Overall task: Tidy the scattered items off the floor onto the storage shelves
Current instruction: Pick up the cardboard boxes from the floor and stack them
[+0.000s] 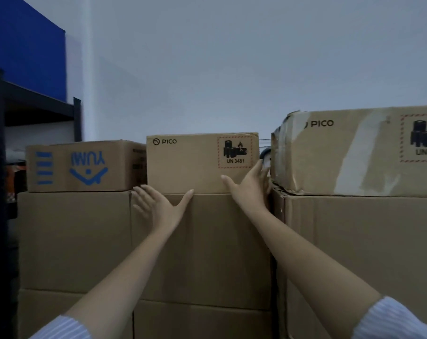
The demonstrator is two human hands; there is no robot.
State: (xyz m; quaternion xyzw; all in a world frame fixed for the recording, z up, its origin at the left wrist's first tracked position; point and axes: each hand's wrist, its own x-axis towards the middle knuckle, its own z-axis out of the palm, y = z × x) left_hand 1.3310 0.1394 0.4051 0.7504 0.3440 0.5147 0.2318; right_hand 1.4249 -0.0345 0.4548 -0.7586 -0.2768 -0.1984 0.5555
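Note:
A small brown PICO carton [190,162] with a UN 3481 battery label stands on top of a stack of large plain cartons [200,245]. My left hand [158,204] is spread open just below its lower left corner, thumb tip at the carton's bottom edge. My right hand [250,184] lies flat and open at the carton's lower right corner, fingers reaching along its right side into the gap beside the neighbouring box. Neither hand grips anything.
An upside-down YUMI carton [82,166] sits directly left of the PICO carton. A bigger, battered PICO carton [354,152] tops the stack on the right. A dark metal shelf [38,104] holding a blue box [26,47] stands at far left. White wall behind.

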